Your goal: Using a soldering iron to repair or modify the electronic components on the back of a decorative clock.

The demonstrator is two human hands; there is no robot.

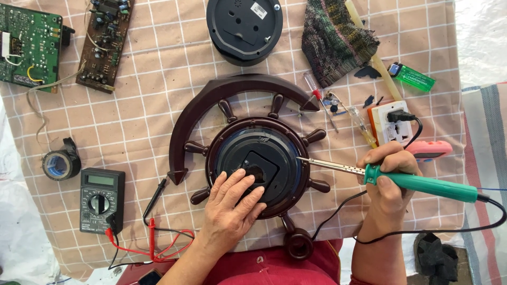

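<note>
the left hand [232, 198] lies spread flat on the back of the wheel-shaped clock [256, 163] on the counter [148, 132]. the right hand [388, 177] pinches a soldering iron [401, 179], its long axis pointing left, tip just right of the clock's centre.

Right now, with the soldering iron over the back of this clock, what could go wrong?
The soldering iron tip sits close to the left hand pressing on the black clock movement; a slip could burn the fingers. The tip also hovers over the clock's plastic back, which could melt if touched. The iron's black cord loops under the right hand and could snag, jerking the tool.
</note>
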